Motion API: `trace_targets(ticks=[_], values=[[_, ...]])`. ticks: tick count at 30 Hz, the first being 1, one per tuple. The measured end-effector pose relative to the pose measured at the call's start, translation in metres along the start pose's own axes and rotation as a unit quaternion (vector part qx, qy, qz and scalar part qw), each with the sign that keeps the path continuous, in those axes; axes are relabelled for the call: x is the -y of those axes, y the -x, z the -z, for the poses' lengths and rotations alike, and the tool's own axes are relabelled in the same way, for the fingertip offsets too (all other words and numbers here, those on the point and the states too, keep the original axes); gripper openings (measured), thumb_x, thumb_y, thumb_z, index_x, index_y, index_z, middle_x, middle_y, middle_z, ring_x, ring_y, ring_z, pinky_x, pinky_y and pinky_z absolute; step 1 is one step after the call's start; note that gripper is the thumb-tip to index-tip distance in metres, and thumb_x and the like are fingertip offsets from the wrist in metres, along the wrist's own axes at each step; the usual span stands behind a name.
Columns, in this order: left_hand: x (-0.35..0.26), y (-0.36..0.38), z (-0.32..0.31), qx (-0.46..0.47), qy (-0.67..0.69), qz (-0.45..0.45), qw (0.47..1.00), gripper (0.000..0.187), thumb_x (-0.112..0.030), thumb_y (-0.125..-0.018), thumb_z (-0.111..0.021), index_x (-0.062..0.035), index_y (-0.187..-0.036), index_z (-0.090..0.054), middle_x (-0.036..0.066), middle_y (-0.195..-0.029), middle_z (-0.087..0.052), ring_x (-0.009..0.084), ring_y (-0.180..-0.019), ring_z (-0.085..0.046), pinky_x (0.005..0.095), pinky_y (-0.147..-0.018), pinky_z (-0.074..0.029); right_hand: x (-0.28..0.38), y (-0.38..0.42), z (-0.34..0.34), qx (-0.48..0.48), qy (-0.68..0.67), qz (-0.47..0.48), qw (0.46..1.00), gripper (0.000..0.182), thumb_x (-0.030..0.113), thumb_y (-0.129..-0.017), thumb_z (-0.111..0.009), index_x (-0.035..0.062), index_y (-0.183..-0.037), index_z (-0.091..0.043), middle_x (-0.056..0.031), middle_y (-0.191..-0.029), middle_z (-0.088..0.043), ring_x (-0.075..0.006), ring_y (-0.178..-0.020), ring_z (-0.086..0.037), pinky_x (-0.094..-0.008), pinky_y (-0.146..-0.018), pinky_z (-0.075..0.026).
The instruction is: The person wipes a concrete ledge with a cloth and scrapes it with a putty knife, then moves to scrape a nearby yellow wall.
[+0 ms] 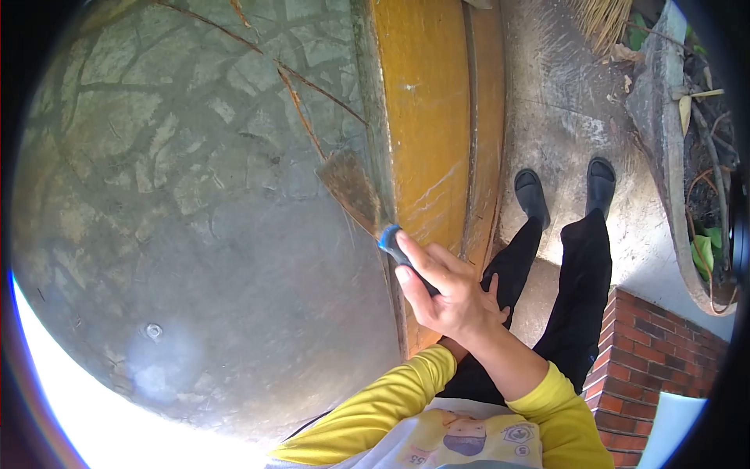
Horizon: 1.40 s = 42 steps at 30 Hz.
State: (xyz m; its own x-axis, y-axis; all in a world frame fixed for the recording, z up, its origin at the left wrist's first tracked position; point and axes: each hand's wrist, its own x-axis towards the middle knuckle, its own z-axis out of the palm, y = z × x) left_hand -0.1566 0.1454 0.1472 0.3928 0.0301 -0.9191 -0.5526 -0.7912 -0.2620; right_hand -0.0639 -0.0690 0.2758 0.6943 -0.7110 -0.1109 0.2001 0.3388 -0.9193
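My right hand (445, 293) is closed around the black and blue handle of a scraper (351, 191). Its wide, rust-brown blade points up and left over the grey surface, with the tip overlapping the lower end of a thin dry stem (293, 98). My left hand (495, 303) lies beneath my right forearm, against my dark trouser leg. Its visible fingers are apart and hold nothing; the rest of it is hidden behind the right arm.
A grey stone-patterned surface (226, 219) fills the left, bordered by a yellow painted edge (426, 133). A small round metal fitting (154, 331) sits low left. My dark shoes (531, 195) stand on concrete. At right are a planter (668, 133) and brickwork (648, 356); broom bristles (601, 19) show above.
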Motion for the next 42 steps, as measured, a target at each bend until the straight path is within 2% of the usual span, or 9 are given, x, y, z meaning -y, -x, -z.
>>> trace_targets(ticks=[5, 8, 18, 23, 26, 31, 32, 37, 42], values=[[-0.032, 0.027, 0.063, 0.053, -0.077, -0.011, 0.996, 0.1, -0.056, -0.085, -0.066, -0.0174, -0.163, -0.016, 0.036, -0.145, -0.04, 0.0552, -0.123, -0.053, 0.0607, -0.106, -0.042, 0.0, 0.053, 0.024, 0.039, 0.101, 0.012, 0.994, 0.044, 0.009, -0.088, -0.071, 0.0035, -0.131, -0.064, -0.009, -0.075, -0.056, -0.0221, -0.054, -0.057, -0.0358, -0.051, -0.05], [-0.028, 0.016, -0.003, -0.154, -0.237, 0.032, 0.959, 0.102, -0.055, -0.082, -0.068, -0.0176, -0.162, -0.017, 0.034, -0.141, -0.044, 0.055, -0.118, -0.055, 0.06, -0.104, -0.044, 0.015, 0.012, 0.021, 0.046, 0.091, -0.015, 0.995, 0.044, 0.009, -0.089, -0.07, 0.0049, -0.132, -0.064, -0.0084, -0.074, -0.056, -0.022, -0.054, -0.057, -0.0355, -0.051, -0.049], [-0.042, 0.027, 0.07, 0.075, -0.056, 0.005, 0.996, 0.102, -0.053, -0.081, -0.069, -0.0183, -0.162, -0.019, 0.035, -0.144, -0.044, 0.0519, -0.118, -0.057, 0.058, -0.103, -0.045, -0.003, 0.019, 0.012, 0.032, 0.073, 0.019, 0.997, 0.047, 0.008, -0.09, -0.07, 0.0068, -0.136, -0.062, -0.0096, -0.076, -0.059, -0.0235, -0.058, -0.06, -0.0361, -0.052, -0.05], [-0.037, 0.019, 0.002, -0.147, -0.256, 0.041, 0.954, 0.102, -0.052, -0.08, -0.069, -0.0175, -0.162, -0.019, 0.037, -0.143, -0.043, 0.0514, -0.117, -0.058, 0.0594, -0.103, -0.045, -0.011, 0.049, 0.029, 0.049, 0.078, 0.005, 0.996, 0.048, 0.008, -0.09, -0.07, 0.0069, -0.137, -0.062, -0.0102, -0.076, -0.06, -0.023, -0.058, -0.06, -0.0358, -0.052, -0.05], [-0.046, 0.026, 0.068, 0.066, -0.074, 0.012, 0.995, 0.101, -0.052, -0.081, -0.069, -0.0151, -0.161, -0.021, 0.035, -0.144, -0.044, 0.0513, -0.119, -0.057, 0.0604, -0.103, -0.045, -0.013, 0.067, 0.023, 0.028, 0.103, 0.024, 0.994, 0.048, 0.009, -0.089, -0.07, 0.0062, -0.137, -0.063, -0.0101, -0.075, -0.06, -0.0219, -0.056, -0.059, -0.0357, -0.052, -0.05], [-0.018, 0.002, -0.029, -0.147, 0.176, -0.013, 0.973, 0.099, -0.055, -0.081, -0.069, -0.0145, -0.161, -0.025, 0.034, -0.146, -0.043, 0.0498, -0.123, -0.054, 0.0609, -0.103, -0.045, 0.002, -0.004, 0.019, 0.027, 0.059, -0.012, 0.998, 0.05, 0.007, -0.088, -0.07, 0.0098, -0.137, -0.063, -0.01, -0.075, -0.059, -0.0226, -0.055, -0.059, -0.0359, -0.052, -0.05], [-0.029, 0.008, -0.032, -0.211, -0.105, 0.027, 0.972, 0.099, -0.055, -0.081, -0.068, -0.0145, -0.161, -0.025, 0.034, -0.146, -0.043, 0.0497, -0.123, -0.054, 0.0608, -0.103, -0.045, 0.005, 0.007, 0.029, 0.041, 0.058, -0.019, 0.997, 0.05, 0.007, -0.088, -0.07, 0.0102, -0.137, -0.063, -0.0098, -0.075, -0.06, -0.0226, -0.055, -0.06, -0.0359, -0.052, -0.05], [-0.048, 0.03, 0.067, 0.058, -0.078, 0.007, 0.995, 0.099, -0.054, -0.082, -0.068, -0.0178, -0.162, -0.022, 0.032, -0.136, -0.049, 0.0472, -0.115, -0.059, 0.0586, -0.097, -0.048, 0.021, 0.026, 0.025, 0.034, 0.088, -0.007, 0.996, 0.047, 0.007, -0.088, -0.07, 0.0085, -0.135, -0.064, -0.0084, -0.072, -0.057, -0.0215, -0.054, -0.058, -0.0351, -0.051, -0.051], [-0.048, 0.026, 0.058, 0.042, -0.107, 0.019, 0.993, 0.101, -0.054, -0.081, -0.07, -0.0182, -0.162, -0.021, 0.028, -0.129, -0.052, 0.046, -0.113, -0.059, 0.0577, -0.097, -0.047, 0.019, -0.047, 0.022, -0.001, 0.049, 0.042, 0.998, 0.045, 0.006, -0.089, -0.07, 0.0063, -0.133, -0.064, -0.0083, -0.069, -0.053, -0.0219, -0.05, -0.053, -0.0367, -0.049, -0.045]])
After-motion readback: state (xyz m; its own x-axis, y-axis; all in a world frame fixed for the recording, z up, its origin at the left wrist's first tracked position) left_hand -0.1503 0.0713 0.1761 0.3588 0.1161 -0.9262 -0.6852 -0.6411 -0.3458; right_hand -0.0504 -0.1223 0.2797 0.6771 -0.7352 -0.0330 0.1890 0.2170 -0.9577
